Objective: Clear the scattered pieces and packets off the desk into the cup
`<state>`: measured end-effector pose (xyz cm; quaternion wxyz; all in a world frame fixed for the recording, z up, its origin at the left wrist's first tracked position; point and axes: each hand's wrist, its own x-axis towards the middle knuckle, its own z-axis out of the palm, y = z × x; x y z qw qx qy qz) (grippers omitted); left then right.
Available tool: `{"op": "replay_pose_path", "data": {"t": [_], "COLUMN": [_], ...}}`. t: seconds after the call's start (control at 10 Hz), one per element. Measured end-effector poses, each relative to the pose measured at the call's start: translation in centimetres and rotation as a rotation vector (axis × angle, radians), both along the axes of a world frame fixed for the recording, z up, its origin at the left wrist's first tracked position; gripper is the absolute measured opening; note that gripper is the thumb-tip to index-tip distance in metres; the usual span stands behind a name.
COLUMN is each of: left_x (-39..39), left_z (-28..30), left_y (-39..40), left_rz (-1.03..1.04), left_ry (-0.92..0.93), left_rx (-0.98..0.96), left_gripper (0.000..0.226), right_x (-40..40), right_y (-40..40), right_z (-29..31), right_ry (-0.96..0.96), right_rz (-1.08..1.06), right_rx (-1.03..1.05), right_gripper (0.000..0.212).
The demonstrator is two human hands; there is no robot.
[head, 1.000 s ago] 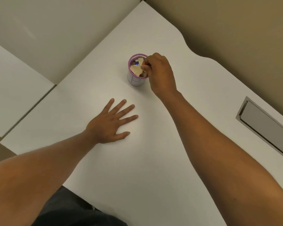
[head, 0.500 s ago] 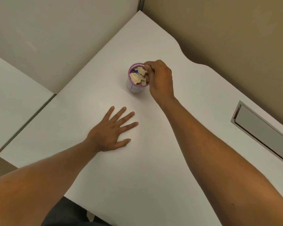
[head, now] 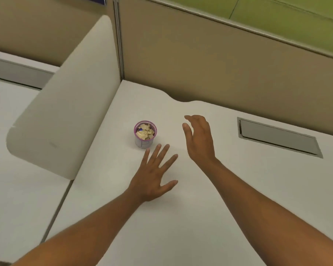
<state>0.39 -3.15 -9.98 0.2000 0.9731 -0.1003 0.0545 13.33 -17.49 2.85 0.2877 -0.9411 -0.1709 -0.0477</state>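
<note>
Two bare arms come in from the bottom corners of the frame, and both are cut off there. The left hand (head: 153, 176) lies flat on the white desk (head: 161, 227) in the middle of the frame, fingers spread wide, holding nothing. The right hand (head: 199, 138) hangs just above the desk a little higher and to the right, open with loosely curved fingers, and it holds nothing too.

Just past the left fingertips stands the cup (head: 145, 135), upright, white with a purple rim. It has a thin mark on its side that looks like a letter P, but it is too faint to be sure. Tan pieces (head: 145, 132) fill it to the top, with a bit of blue poking out; what the blue bit is cannot be told.

The desk around the cup is bare and roomy. On the right sits a grey hatch (head: 278, 138) set into the desk. A rounded white divider (head: 66, 112) stands on the left, and tan walls (head: 219, 64) close the far edge.
</note>
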Motion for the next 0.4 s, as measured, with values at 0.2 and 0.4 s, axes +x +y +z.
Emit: {"op": "replay_pose_path", "data": {"t": [0.2,0.4], "left_x": [8.5,14.5], "left_z": [14.7,30.0], "left_y": [1.6,3.5], "left_rz": [-0.027,-0.009], "left_ry": [-0.355,-0.635], "left_rx": [0.055,0.165], "left_gripper": [0.086,0.093], "right_x": [2.3,4.8], "right_y": [-2.4,-4.6], "right_z": [9.2,19.4], "right_ry": [-0.287,-0.580], "right_rz": [-0.089,-0.199], "right_rx": [-0.004,0.006], "right_gripper": [0.035,0.041]}}
